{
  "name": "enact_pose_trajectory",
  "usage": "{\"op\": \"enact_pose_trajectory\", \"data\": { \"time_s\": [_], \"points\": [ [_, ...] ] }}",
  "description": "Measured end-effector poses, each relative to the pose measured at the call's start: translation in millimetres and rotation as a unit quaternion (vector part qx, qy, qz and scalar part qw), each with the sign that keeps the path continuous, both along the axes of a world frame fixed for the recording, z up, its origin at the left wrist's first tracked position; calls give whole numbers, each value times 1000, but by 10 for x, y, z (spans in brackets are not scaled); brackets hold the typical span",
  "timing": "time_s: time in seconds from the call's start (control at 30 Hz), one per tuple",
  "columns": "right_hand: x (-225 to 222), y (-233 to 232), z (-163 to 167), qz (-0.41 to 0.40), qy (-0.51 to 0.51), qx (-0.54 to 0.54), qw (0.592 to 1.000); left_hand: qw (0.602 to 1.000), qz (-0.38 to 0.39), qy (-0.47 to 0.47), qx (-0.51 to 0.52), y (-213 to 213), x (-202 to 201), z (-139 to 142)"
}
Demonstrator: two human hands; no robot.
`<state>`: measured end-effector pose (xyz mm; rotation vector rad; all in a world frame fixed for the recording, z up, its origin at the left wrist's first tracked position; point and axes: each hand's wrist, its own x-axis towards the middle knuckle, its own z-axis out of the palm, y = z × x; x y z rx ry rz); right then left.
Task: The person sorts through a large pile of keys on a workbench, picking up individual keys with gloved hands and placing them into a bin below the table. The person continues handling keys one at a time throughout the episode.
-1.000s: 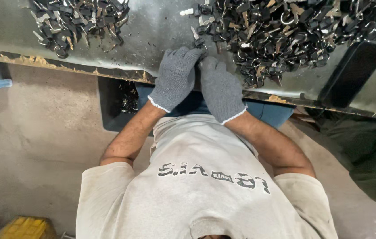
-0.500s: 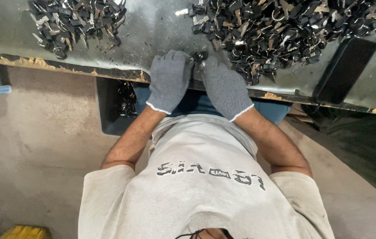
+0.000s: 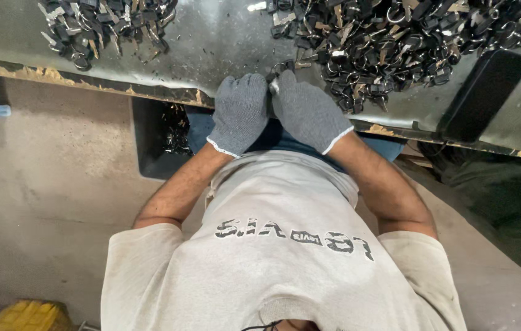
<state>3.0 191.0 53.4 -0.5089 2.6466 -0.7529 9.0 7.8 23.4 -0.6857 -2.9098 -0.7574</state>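
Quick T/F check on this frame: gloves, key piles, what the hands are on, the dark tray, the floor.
1. Both hands wear grey knit gloves. True: left hand, right hand.
2. The hands are far apart. False: they meet over a small metal piece at the table edge.
3. The bigger key pile lies on the right. True; a smaller pile sits to the left.
4. The flat black tray is heaped with keys. False: it looks bare.
5. A yellow object is on the floor. True.

Grey knit gloves (image 3: 239, 113), black keys (image 3: 395, 37), dull grey-green table (image 3: 224, 43), beige shirt (image 3: 285, 257)
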Motion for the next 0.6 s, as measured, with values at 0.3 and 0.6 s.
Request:
{"op": "enact_pose_trajectory", "data": {
  "time_s": [0.3, 0.6],
  "points": [
    [233, 14, -11, -10, 146, 64, 987, 998, 2, -24, 58, -42, -68, 63],
    [-7, 68, -29, 6, -18, -25, 999, 1000, -16, 0, 7, -5, 24, 38]
  ]
}}
